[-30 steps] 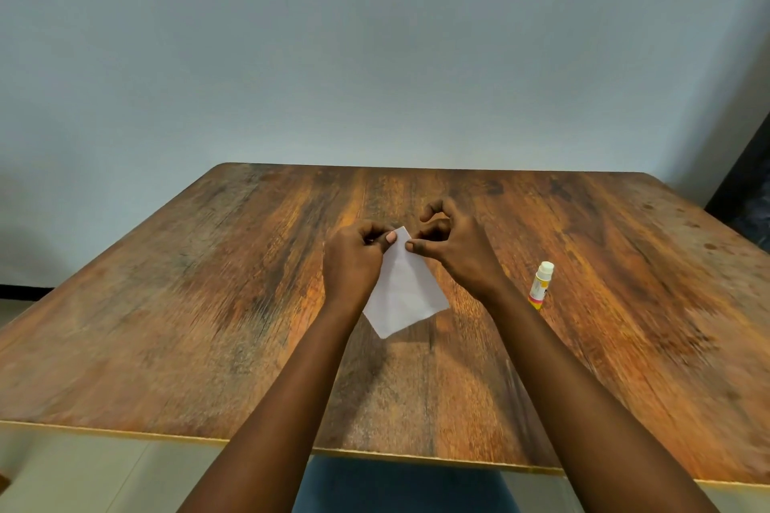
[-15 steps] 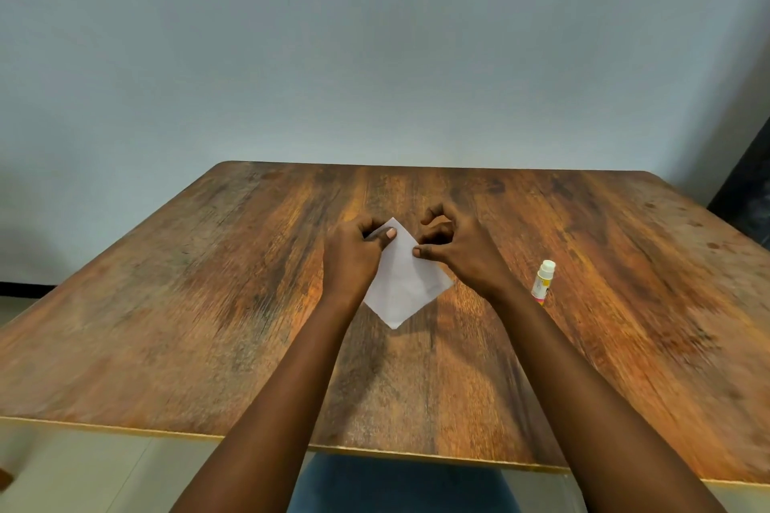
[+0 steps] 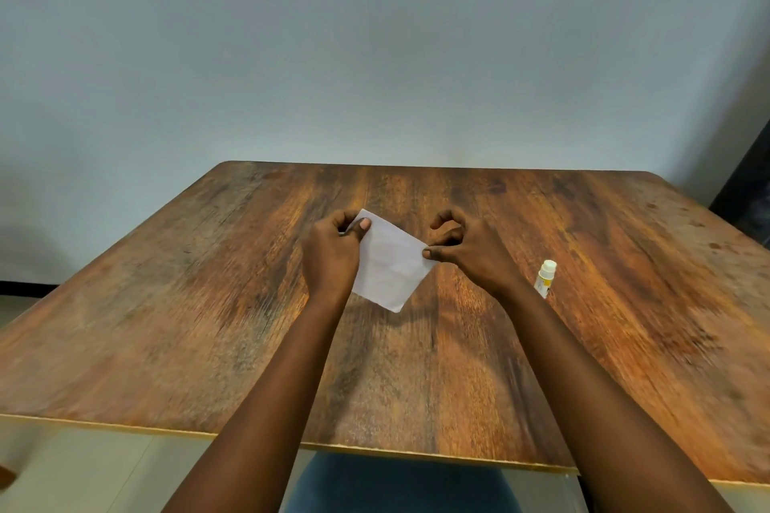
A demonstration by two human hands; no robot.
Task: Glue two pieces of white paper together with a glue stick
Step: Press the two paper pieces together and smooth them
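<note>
1. Centrally, my left hand and right hand each pinch a corner of the white paper, held above the table; faintly creased, rectangular.
2. Paper's long axis runs far-left to near-right.
3. One sheet distinguishable; one glue stick, capped, lying right of my right hand, cap pointing away.

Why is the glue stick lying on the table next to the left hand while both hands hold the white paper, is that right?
Not quite. The head view shows the glue stick on the table beside the right hand, not the left hand. The rest is right: both hands hold the white paper by its corners.
</note>
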